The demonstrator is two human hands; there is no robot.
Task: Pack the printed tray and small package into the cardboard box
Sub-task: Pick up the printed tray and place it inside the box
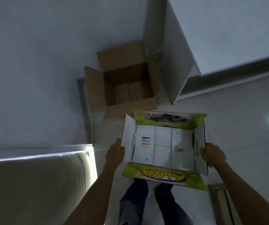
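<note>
I hold the printed tray (163, 146) level in front of me, above my legs. It is white inside, with green and yellow printed flaps at its near and far sides. My left hand (116, 151) grips its left wall and my right hand (211, 154) grips its right wall. The brown cardboard box (127, 82) stands open on the floor just beyond the tray, flaps spread, with flat brown pieces at its bottom. No small package is in view.
A pale cushioned furniture edge (38, 176) fills the lower left. A white cabinet panel (176, 62) stands right of the box against the wall. Light floor tiles (244, 127) spread to the right. A narrow object (219, 202) lies on the floor at lower right.
</note>
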